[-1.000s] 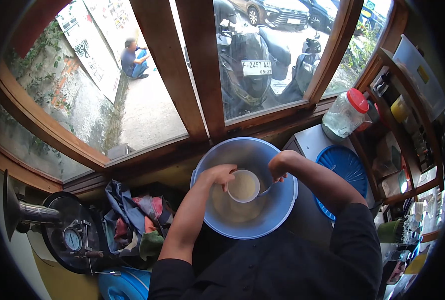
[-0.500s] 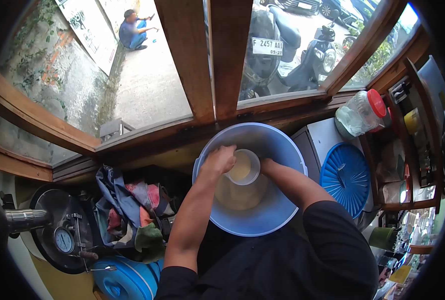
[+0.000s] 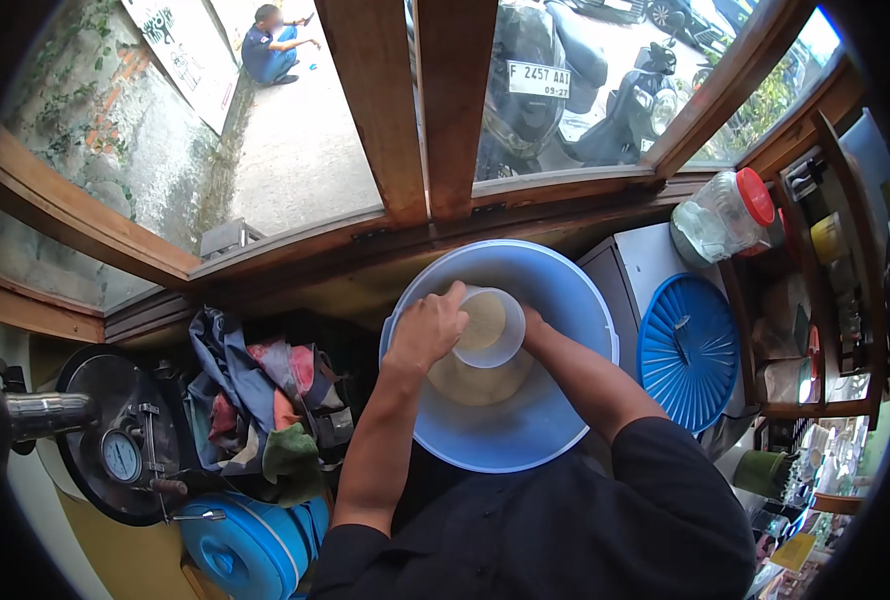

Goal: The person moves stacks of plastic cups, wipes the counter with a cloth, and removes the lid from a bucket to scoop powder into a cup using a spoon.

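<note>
A translucent white plastic cup (image 3: 505, 350) with pale, grain-like stuff (image 3: 483, 322) in it is held inside a large blue bucket (image 3: 555, 420). My left hand (image 3: 433, 328) grips the cup's left rim, its fingers closed over the edge. Against the cup's right side lies my right hand (image 3: 533, 324); its fingers are hidden behind the cup, so their grip does not show. More of the pale stuff (image 3: 480, 385) covers the bottom of the bucket, below the cup.
To the right, a blue ribbed lid (image 3: 690, 355) and a red-capped jar (image 3: 715, 220) sit on a white surface. Crumpled cloths (image 3: 265, 390), a black lid with a gauge (image 3: 122, 455) and a blue container (image 3: 250, 550) are at left. Beyond the window, a person (image 3: 270, 45) squats outside.
The cup looks slightly larger and its opening is turned a little more toward me. My left hand has shifted slightly with it. The whole view has moved a little.
</note>
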A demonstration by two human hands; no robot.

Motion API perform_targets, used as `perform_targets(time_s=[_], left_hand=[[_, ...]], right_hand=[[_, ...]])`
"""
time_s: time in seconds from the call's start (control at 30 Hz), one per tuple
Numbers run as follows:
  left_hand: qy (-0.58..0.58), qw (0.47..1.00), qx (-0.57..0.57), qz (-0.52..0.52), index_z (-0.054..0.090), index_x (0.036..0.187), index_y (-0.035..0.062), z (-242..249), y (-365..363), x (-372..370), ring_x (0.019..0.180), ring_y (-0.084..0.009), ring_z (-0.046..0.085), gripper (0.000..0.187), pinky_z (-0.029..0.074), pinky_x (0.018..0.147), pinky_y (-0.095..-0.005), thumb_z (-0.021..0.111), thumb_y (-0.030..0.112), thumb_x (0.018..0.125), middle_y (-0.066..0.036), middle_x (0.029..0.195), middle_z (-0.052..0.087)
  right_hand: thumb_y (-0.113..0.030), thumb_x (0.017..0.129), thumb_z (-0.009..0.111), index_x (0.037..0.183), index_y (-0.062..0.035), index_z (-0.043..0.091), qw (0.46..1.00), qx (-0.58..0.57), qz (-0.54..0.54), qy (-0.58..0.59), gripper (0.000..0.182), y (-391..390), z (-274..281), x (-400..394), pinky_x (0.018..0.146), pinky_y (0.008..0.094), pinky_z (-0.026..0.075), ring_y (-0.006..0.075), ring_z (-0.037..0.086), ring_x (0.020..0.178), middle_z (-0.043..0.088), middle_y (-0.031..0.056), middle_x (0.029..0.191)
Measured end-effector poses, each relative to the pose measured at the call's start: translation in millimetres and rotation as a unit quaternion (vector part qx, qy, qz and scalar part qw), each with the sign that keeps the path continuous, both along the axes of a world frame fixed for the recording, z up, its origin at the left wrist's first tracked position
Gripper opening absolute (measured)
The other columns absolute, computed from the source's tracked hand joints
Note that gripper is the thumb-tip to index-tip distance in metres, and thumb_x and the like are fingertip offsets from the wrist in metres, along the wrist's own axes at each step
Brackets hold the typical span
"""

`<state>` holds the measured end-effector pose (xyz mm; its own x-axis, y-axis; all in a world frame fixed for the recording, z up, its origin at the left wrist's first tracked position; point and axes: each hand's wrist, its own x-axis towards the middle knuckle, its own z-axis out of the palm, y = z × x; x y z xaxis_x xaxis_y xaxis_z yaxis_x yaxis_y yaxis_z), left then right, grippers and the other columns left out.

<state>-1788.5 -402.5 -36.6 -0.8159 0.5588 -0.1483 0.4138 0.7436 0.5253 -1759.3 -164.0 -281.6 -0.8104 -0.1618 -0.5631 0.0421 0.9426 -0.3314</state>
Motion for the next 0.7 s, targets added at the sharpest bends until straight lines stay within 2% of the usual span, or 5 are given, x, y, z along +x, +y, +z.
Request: perform_targets(time_s=[0.17,0.5,0.7], left_hand=[[0.008,1.0,0.001,0.006,0.051,0.105,0.0048,4,-3,22,0.083,-0.0489,0.064,0.026,0.05,0.08,-0.0576,0.054,0.02,0.084,-0.029,0.081,0.065],[0.063,0.998,-0.006,0.012,0.051,0.104,0.0038,17,-14,65,0.076,-0.0466,0.065,0.025,0.052,0.075,-0.0552,0.054,0.02,0.084,-0.028,0.076,0.065],[0.081,0.996,-0.022,-0.001,0.051,0.103,0.0041,24,-5,84,0.075,-0.0459,0.065,0.024,0.052,0.073,-0.0544,0.054,0.02,0.085,-0.027,0.074,0.065]], right_hand=[[-0.025,0.084,0.065,0.109,-0.0088,0.071,0.998,-0.053,0.004,0.038,0.031,-26,-13,12,0.091,0.0441,0.052,0.0354,0.064,0.11,0.066,0.0191,0.118],[-0.029,0.083,0.065,0.108,-0.0075,0.071,0.988,-0.134,0.02,0.074,0.033,-66,-18,26,0.092,0.044,0.051,0.0359,0.063,0.111,0.066,0.0211,0.117],[-0.031,0.083,0.064,0.107,-0.0068,0.071,0.995,-0.078,-0.03,0.057,0.035,-19,-35,43,0.093,0.0439,0.051,0.0362,0.063,0.111,0.065,0.0222,0.117]])
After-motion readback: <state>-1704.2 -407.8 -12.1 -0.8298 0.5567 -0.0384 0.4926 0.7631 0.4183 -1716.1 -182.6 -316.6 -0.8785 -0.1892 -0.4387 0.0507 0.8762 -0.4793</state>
